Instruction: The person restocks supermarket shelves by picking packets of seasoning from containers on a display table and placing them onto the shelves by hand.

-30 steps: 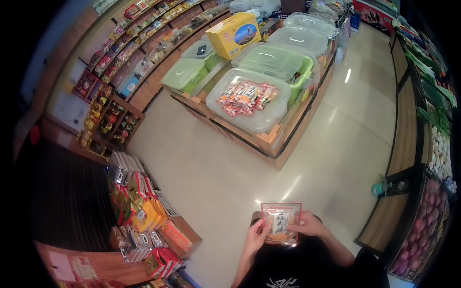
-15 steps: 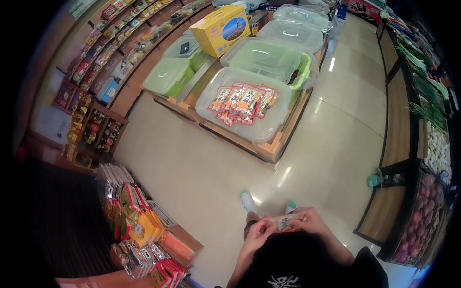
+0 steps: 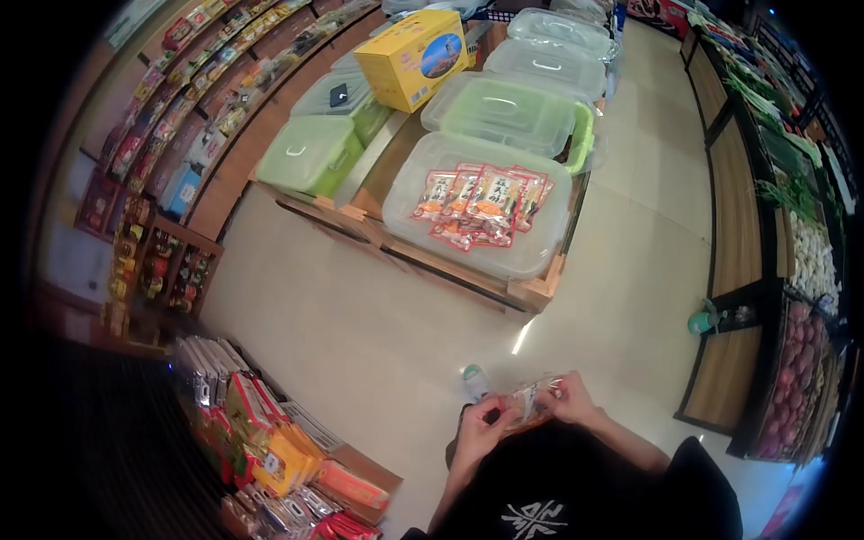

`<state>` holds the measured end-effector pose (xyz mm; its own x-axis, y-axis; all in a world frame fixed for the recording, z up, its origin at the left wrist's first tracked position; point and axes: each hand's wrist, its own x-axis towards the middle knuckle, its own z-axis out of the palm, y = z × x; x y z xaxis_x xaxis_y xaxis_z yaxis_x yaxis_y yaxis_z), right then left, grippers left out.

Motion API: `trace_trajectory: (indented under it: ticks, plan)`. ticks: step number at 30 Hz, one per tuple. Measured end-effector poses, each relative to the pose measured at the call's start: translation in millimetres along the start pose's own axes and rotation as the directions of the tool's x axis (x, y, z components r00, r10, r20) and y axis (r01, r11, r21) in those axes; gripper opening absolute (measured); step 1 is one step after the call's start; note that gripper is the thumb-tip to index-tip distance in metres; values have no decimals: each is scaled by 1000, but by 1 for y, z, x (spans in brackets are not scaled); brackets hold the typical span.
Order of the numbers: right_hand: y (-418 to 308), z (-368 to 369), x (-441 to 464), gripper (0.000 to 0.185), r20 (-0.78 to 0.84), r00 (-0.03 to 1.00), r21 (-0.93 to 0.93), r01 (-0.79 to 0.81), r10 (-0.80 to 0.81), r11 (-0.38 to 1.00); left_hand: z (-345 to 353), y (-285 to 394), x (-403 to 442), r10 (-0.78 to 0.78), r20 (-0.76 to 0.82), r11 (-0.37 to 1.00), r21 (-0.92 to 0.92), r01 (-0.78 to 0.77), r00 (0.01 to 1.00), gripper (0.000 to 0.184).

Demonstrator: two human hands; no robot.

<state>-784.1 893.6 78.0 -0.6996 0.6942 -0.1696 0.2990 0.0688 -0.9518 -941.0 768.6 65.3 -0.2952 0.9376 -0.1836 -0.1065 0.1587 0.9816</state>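
Close to my body, a small clear snack packet [image 3: 531,402] with dark print and orange at its lower edge is held tilted between both hands. My left hand [image 3: 486,427] pinches its left end. My right hand [image 3: 572,401] grips its right end, with the fingers partly over the print. Ahead, a pile of similar red-edged packets [image 3: 490,200] lies on a translucent lid [image 3: 531,256] at the near end of the wooden display stand [image 3: 423,268].
Green lidded bins [image 3: 310,151], a yellow box [image 3: 412,58] and more clear lids stand on the display. Bagged goods [image 3: 288,454] fill the lower left. Snack shelves [image 3: 225,81] line the left wall. Vegetable racks with red onions [image 3: 792,382] run along the right.
The packet, earlier upright with its front showing, is now tipped and partly covered by my fingers. The view has shifted, and the display stand appears nearer.
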Motion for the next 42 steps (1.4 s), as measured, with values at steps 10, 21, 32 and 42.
trace_trajectory:
  ticks: [10,21,32,42]
  plan:
    - [-34,78,42,15,138,963,156,210,-232,965,-101,21,-3,-56,-146,994,80,68,988,15]
    - [-46,113,58,15,5,1000,43,-4,4,999,-139,10,24,-109,-63,972,200,120,992,13]
    - [-51,129,113,25,62,987,136,139,-148,981,-189,6,57,-213,15,975,-64,214,977,12]
    - [-49,113,188,17,51,999,194,9,-19,981,-211,19,121,-249,8,927,-286,241,969,27]
